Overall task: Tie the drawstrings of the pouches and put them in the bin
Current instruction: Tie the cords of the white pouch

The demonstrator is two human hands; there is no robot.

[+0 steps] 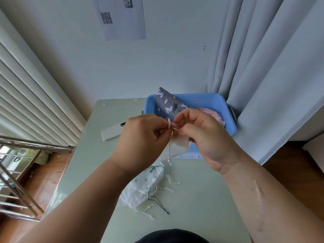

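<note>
a: here, above a pale green table [98, 163], a person's left hand [142, 137] and right hand [201, 135] meet over a small white pouch [181, 145]. what are the fingers doing?

b: both pinch its white drawstring [169, 124]. a loop of cord stands up between the two hands, and a knotted end hangs down toward the table. each hand is curled tight on the cord.

a: and the pouch itself?

b: held in the air, just in front of the blue bin [226, 109], below the knuckles of the right hand.

a: what is in the bin?

b: a grey pouch printed with unicorns [166, 104] leans against its left wall. a pink pouch [216, 115] lies beside it, partly hidden by the right hand.

a: anything else on the table?

b: a heap of white pouches [140, 188], cords trailing, lies near the person. a white remote [112, 132] lies to the left of the bin.
</note>
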